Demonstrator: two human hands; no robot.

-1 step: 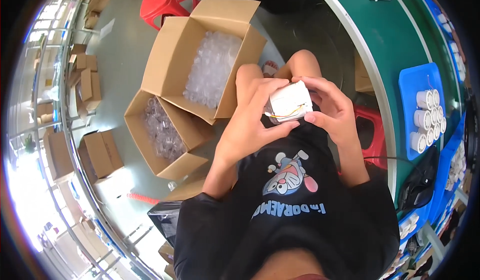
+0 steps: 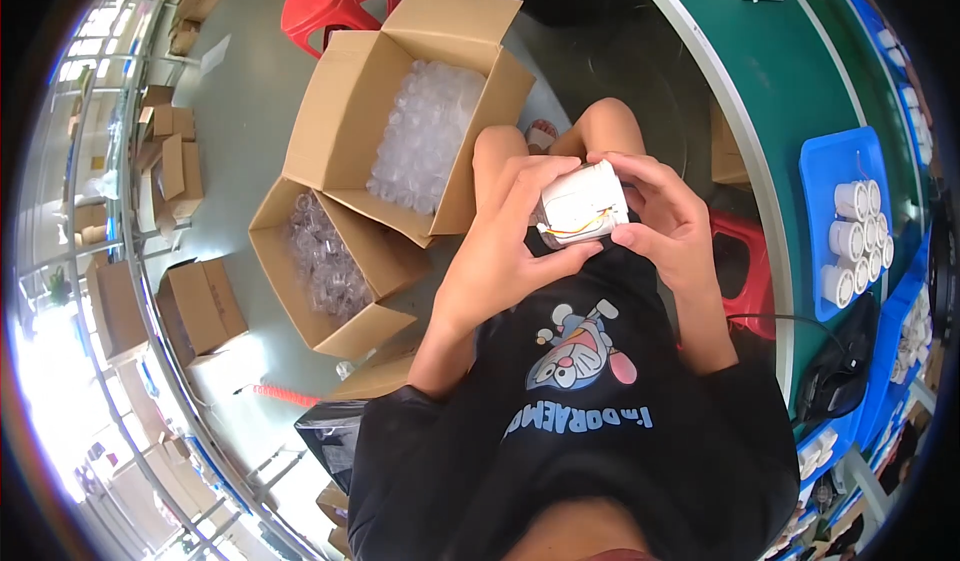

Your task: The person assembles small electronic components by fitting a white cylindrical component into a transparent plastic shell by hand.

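Between both hands, above my lap, is a white plastic housing (image 2: 580,199) with thin yellow, red and dark wires (image 2: 585,228) lying across its near side. My left hand (image 2: 510,246) is closed round its left side, thumb along the lower edge and fingers over the top left. From the right my right hand (image 2: 665,211) grips it, with the thumb pressed on the lower right corner and the fingers curled behind. What lies behind the housing, against the palms, is hidden.
At left stand an open carton (image 2: 335,126) of clear plastic cups and a smaller carton (image 2: 375,256) of clear plastic parts. On the green table (image 2: 745,56) at right, a blue tray (image 2: 825,176) holds several white cylinders. Red stools (image 2: 330,1) stand at far left and beside the table.
The white housing has turned slightly in my hands, and its wires now lie closer against its side. Both hands keep nearly the same grip.
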